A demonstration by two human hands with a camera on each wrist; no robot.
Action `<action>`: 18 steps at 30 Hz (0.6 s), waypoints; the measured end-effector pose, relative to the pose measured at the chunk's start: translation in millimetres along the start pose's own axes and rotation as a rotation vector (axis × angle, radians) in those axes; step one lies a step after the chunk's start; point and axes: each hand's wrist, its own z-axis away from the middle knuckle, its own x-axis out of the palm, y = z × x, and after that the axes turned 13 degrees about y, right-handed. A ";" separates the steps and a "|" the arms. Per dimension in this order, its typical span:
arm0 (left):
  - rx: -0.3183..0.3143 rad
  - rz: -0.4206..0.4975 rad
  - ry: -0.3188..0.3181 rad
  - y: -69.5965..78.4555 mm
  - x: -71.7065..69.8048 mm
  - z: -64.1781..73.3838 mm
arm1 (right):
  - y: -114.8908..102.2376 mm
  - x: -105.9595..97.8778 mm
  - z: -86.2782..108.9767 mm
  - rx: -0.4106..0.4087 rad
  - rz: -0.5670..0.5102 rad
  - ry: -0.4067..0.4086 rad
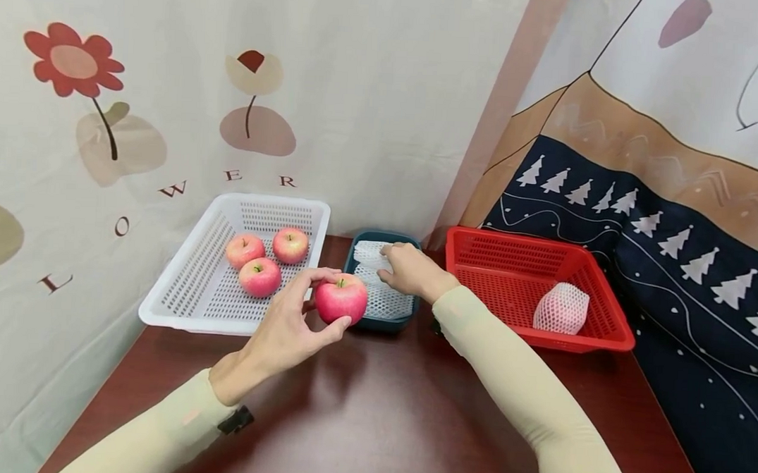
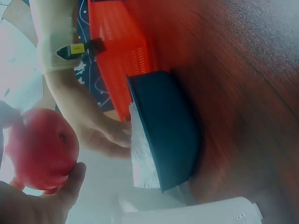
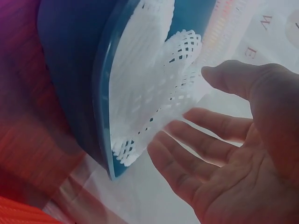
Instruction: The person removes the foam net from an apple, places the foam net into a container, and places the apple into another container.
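My left hand (image 1: 286, 331) grips a red apple (image 1: 341, 300) between thumb and fingers, above the table just in front of the dark teal bin (image 1: 384, 325). In the left wrist view the same apple (image 2: 43, 148) shows its hollow towards the bin. White foam net sleeves (image 1: 386, 293) lie in the bin. Over them reaches my right hand (image 1: 413, 270). Seen from the right wrist, this hand (image 3: 233, 149) has its thumb apart and fingers loosely extended beside the foam net sleeves (image 3: 154, 88), with nothing held; whether the fingertips touch the net is hard to tell.
At the left, a white basket (image 1: 173, 305) holds three apples (image 1: 260, 277). On the right stands a red basket (image 1: 491, 291) with one net-wrapped apple (image 1: 561, 309) in it. All stand on a dark red-brown table (image 1: 396, 421), with printed curtains (image 1: 384, 110) behind.
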 end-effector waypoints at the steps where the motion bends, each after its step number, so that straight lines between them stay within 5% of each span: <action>1: 0.000 -0.003 0.002 0.0 -0.9 -0.9 | 0.7 -1.6 0.9 -0.001 0.007 0.012; 18: -0.009 -0.080 0.035 -4.5 -17.6 -11.0 | 5.7 -12.9 29.2 -0.034 0.053 0.161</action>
